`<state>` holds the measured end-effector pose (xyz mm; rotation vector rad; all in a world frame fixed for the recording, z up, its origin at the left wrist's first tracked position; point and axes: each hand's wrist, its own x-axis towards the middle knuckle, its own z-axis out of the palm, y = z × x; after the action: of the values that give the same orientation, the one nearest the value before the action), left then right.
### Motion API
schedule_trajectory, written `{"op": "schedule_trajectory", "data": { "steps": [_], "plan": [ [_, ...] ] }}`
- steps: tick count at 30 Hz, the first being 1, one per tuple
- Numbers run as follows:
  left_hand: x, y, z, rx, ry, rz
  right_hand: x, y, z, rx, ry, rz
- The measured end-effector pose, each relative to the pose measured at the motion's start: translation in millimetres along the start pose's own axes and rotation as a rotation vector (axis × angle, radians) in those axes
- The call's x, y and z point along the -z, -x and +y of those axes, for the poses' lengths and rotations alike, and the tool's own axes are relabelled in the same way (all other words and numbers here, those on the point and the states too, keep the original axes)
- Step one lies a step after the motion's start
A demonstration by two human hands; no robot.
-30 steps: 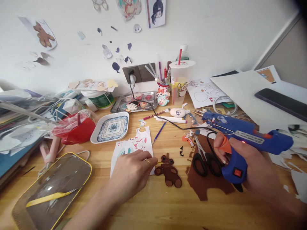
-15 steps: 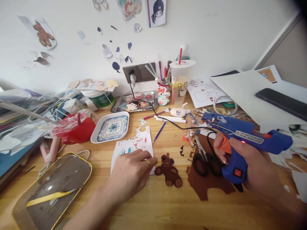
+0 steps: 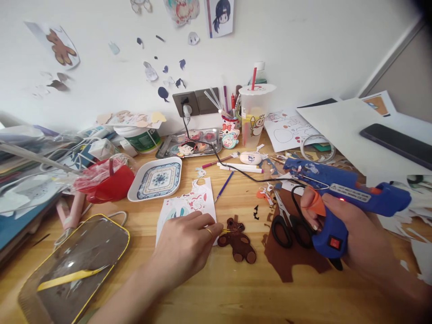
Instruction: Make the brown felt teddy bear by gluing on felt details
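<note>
My left hand (image 3: 189, 238) is closed on a thin yellow tool (image 3: 227, 231); most of it is hidden in my fingers. Its tip meets the head of a dark brown bear cutout (image 3: 240, 245) lying flat on the wooden table, with lighter ears, belly patches and feet. In my right hand (image 3: 357, 234) is a blue hot glue gun (image 3: 332, 225), its red light lit and its nozzle pointing left above the table. One finger rests on the orange trigger. Scissors with black handles (image 3: 286, 229) lie open on a brown sheet (image 3: 286, 265), just left of the glue gun's handle.
Under my left hand lies a printed paper sheet (image 3: 209, 198). A patterned white dish (image 3: 135, 191), a red container (image 3: 114, 186) and a yellow-rimmed tray (image 3: 126, 234) stand left. Behind are a drink cup (image 3: 248, 108) and markers (image 3: 239, 168). A black cord (image 3: 249, 177) crosses the table.
My left hand has shifted very slightly, with the yellow tool still at the bear's head. The glue gun and my right hand have stayed in place.
</note>
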<state>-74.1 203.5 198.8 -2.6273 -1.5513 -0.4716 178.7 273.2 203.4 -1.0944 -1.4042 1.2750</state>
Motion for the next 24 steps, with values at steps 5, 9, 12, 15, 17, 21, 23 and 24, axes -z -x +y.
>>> {"op": "schedule_trajectory", "data": {
  "steps": [5,9,12,15,17,21,23,24],
  "plan": [
    [0.9,-1,0,0.012,0.016,-0.007,0,0,-1,0.016,-0.023,-0.016],
    [0.2,0,-1,0.026,0.035,0.007,1,0,0,0.020,-0.021,-0.013],
    [-0.3,0,-1,0.039,0.060,0.002,1,0,0,0.020,-0.008,-0.012],
    [2.1,-1,1,0.098,0.125,-0.045,1,1,0,0.007,0.005,-0.003],
    [5.5,-3,1,0.185,0.207,-0.122,0,2,1,-0.010,0.008,-0.001],
    [11.8,-7,-4,0.418,0.452,-0.324,0,2,1,-0.008,0.019,0.005],
    [12.5,-8,-10,0.516,0.562,-0.386,0,1,2,0.011,0.019,0.008],
    [12.2,-9,-13,0.554,0.598,-0.403,0,0,2,0.027,0.014,0.010]
  ]
}}
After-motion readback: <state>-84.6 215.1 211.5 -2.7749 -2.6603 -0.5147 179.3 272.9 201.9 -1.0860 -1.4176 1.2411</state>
